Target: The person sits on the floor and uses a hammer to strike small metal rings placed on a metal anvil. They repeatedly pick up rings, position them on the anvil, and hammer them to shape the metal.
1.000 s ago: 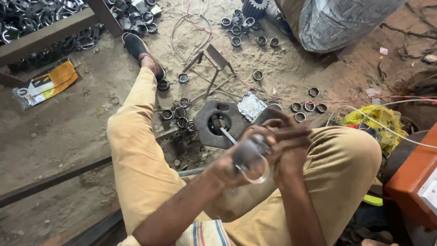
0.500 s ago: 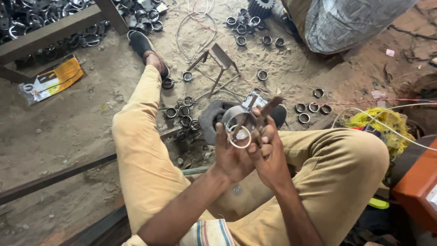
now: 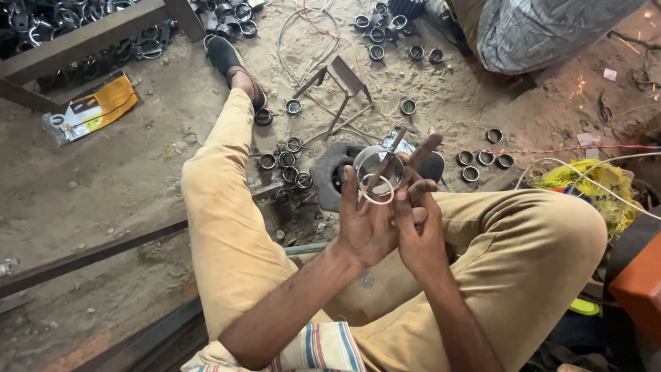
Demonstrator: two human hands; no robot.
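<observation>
Since half a second ago the two hands have risen a little toward the camera, and the metal ring has turned so that its round opening now faces up more plainly.

The left hand [image 3: 365,224] is closed loosely around the short metal ring [image 3: 377,171], with its fingers curled behind the ring and the thumb side along its edge. The right hand [image 3: 416,227] is closed on a thin metal rod [image 3: 385,165], which crosses the opening of the ring on a slant; two of its fingers stick out straight past the ring. The ring is held in the air above the person's lap, between the bent knees in tan trousers [image 3: 227,227].

The grip on the ring looks light, so I think the ring could slip and fall to the sandy floor [image 3: 124,179] if the rod pushes too hard against its inner wall. The rod could also slide off the rim and strike the fingers of the left hand, because they lie just beside the edge.

Below the hands lies a dark round block [image 3: 330,176] with a hole, and a fallen ring could hit it. Just beside it, small metal rings [image 3: 289,165] lie in a group, so a dropped piece may be mixed with them. Farther away stands a small bent metal stand [image 3: 337,83], and more rings [image 3: 385,34] lie near another person's grey-clothed body [image 3: 551,31] at the top edge. Bright spots like sparks show at the far right.
</observation>
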